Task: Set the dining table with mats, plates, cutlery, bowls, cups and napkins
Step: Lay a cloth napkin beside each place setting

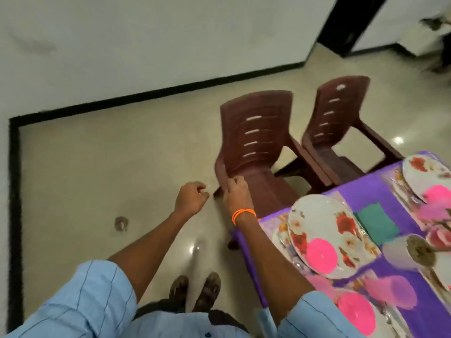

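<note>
Chair-straightening beside a table that already looks largely laid.

Table [380, 191] with its purple cloth fills the 4 o'clock corner, carrying floral plates [324, 230], pink bowls [321, 254], a teal napkin [377, 222] and an overturned cup [400, 252], so the setting itself seems near done. The near brown chair [253, 132] stands at 1 o'clock, just beside the table edge, with a second chair [341, 118] beyond it at 2 o'clock. The right hand [235, 193], orange band at the wrist, has fingers curled on the near chair's side edge; the left hand [191, 197], at its 9 o'clock, is loosely fisted and holds nothing. To do this well, I judge, bring the left hand onto the chair too and slide it squarely, keeping it off the cloth so nothing drags.
</note>
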